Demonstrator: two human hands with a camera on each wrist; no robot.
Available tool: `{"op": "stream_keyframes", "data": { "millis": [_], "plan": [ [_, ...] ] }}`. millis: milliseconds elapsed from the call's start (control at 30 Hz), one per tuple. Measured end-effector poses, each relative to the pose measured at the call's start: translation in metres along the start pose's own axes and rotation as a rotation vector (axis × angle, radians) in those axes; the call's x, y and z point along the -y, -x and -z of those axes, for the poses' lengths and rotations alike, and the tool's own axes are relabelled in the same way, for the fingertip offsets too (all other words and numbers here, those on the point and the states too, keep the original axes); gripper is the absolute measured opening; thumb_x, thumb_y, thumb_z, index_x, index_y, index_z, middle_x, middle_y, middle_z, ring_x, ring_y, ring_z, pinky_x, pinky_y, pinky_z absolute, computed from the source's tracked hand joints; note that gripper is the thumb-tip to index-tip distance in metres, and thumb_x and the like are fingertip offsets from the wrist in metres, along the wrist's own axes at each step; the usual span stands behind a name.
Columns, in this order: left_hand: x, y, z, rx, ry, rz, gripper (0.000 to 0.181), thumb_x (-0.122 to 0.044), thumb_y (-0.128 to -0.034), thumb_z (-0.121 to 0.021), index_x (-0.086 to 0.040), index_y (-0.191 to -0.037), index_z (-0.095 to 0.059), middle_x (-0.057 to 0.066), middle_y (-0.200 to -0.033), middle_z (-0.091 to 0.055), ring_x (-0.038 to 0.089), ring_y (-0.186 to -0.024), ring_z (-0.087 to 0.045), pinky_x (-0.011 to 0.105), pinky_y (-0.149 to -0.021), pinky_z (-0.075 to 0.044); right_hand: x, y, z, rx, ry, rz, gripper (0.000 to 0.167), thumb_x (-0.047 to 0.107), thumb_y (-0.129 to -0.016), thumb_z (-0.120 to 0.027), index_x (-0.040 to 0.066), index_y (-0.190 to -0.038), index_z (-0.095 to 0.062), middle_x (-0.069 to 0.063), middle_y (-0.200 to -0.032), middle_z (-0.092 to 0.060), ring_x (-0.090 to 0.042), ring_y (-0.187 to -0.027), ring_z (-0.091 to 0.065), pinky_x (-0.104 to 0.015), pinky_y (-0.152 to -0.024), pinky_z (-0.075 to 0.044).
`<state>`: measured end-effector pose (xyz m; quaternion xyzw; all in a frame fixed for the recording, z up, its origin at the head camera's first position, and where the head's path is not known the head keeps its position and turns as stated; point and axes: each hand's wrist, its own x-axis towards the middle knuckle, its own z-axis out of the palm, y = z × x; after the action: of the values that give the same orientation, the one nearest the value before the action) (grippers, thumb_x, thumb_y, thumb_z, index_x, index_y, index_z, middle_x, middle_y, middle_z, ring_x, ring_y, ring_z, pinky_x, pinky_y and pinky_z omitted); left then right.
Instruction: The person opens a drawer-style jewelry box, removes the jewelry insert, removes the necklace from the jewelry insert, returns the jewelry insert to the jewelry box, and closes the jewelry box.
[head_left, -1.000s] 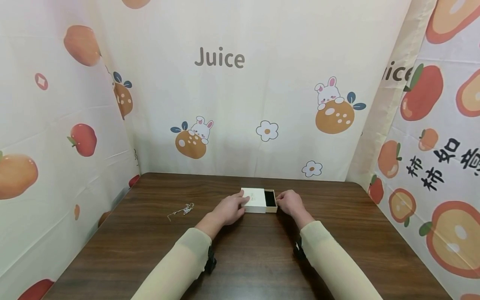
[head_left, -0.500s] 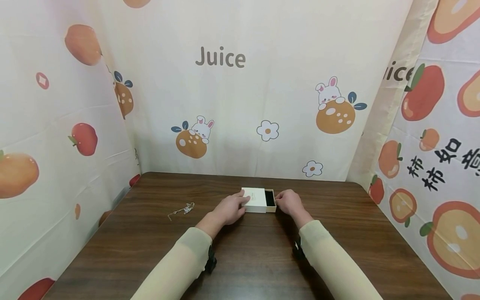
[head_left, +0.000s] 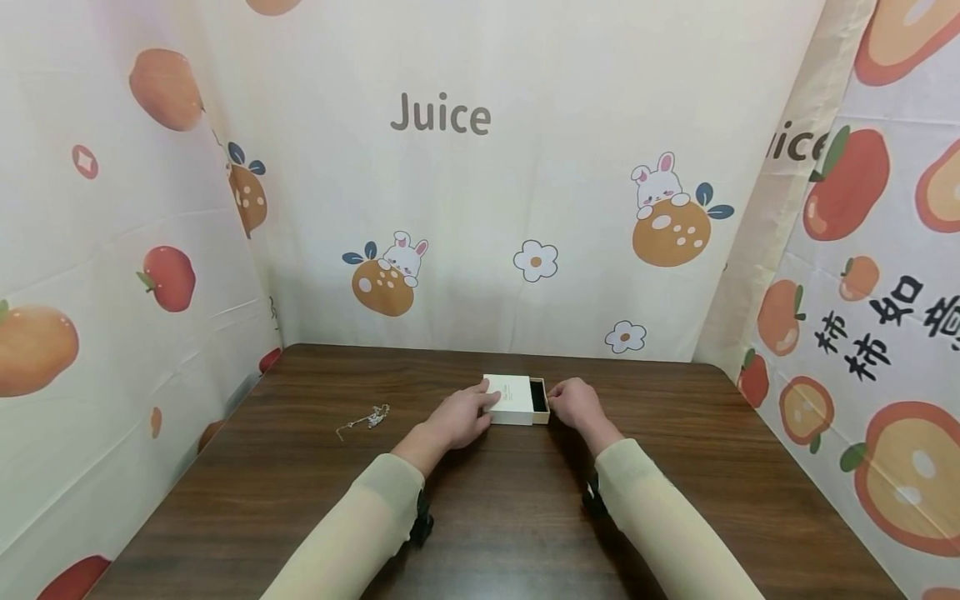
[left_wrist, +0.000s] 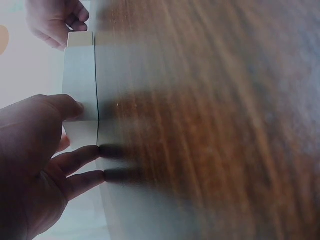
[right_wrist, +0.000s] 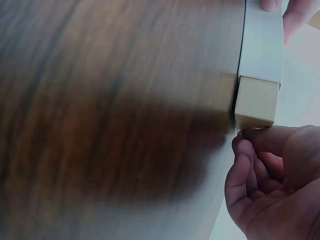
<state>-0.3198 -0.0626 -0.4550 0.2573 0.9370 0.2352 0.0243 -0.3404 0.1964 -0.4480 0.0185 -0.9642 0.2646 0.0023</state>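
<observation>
A small cream slide-out box [head_left: 508,398] lies on the wooden table, its drawer [head_left: 540,402] with a black lining sticking out a little to the right. My left hand [head_left: 459,417] grips the outer sleeve at its left end. In the left wrist view the thumb [left_wrist: 70,106] lies along the sleeve's near side. At the drawer's outer end is my right hand [head_left: 577,403], its fingers curled in and its thumb against the end face [right_wrist: 256,121]. Nothing shows between those fingers. A fine silver chain necklace [head_left: 373,416] lies to the left.
The dark brown table [head_left: 480,517] reaches to a cream curtain [head_left: 465,192] with printed fruit and rabbits. More printed cloth [head_left: 855,350] hangs along the right side, and similar cloth along the left.
The drawer has slid slightly left into the sleeve, and my right hand has moved left with it. My left hand, the sleeve and the necklace stay in place.
</observation>
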Motion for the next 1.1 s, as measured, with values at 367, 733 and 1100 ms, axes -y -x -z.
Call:
{"op": "stream_keyframes", "data": {
  "millis": [367, 733, 1100],
  "plan": [
    [-0.002, 0.001, 0.001, 0.009, 0.001, 0.009, 0.051, -0.019, -0.1124, -0.063, -0.015, -0.162, -0.055, 0.018, -0.177, -0.038, 0.035, -0.160, -0.046, 0.051, -0.129, -0.043, 0.007, 0.000, -0.002, -0.001, 0.012, -0.032, 0.022, 0.012, -0.103, -0.067, 0.003, -0.106, -0.087, -0.009, -0.099, -0.080, -0.026, -0.087, -0.065, -0.037, -0.079, -0.056],
    [-0.002, 0.000, 0.001, 0.006, -0.005, 0.010, 0.051, -0.019, -0.1120, -0.064, -0.014, -0.162, -0.055, 0.018, -0.176, -0.039, 0.035, -0.160, -0.047, 0.051, -0.128, -0.044, 0.014, 0.000, -0.006, 0.000, 0.012, -0.040, 0.022, 0.015, -0.104, -0.069, 0.003, -0.109, -0.086, -0.012, -0.105, -0.081, -0.027, -0.090, -0.066, -0.042, -0.085, -0.058],
    [-0.001, 0.000, 0.000, 0.006, 0.003, 0.023, 0.051, -0.019, -0.1120, -0.064, -0.015, -0.162, -0.055, 0.017, -0.177, -0.038, 0.036, -0.159, -0.047, 0.051, -0.128, -0.044, 0.022, -0.002, -0.011, 0.014, 0.029, -0.009, 0.021, 0.014, -0.105, -0.069, 0.003, -0.109, -0.086, -0.012, -0.108, -0.082, -0.026, -0.091, -0.066, -0.043, -0.087, -0.060]
  ]
}}
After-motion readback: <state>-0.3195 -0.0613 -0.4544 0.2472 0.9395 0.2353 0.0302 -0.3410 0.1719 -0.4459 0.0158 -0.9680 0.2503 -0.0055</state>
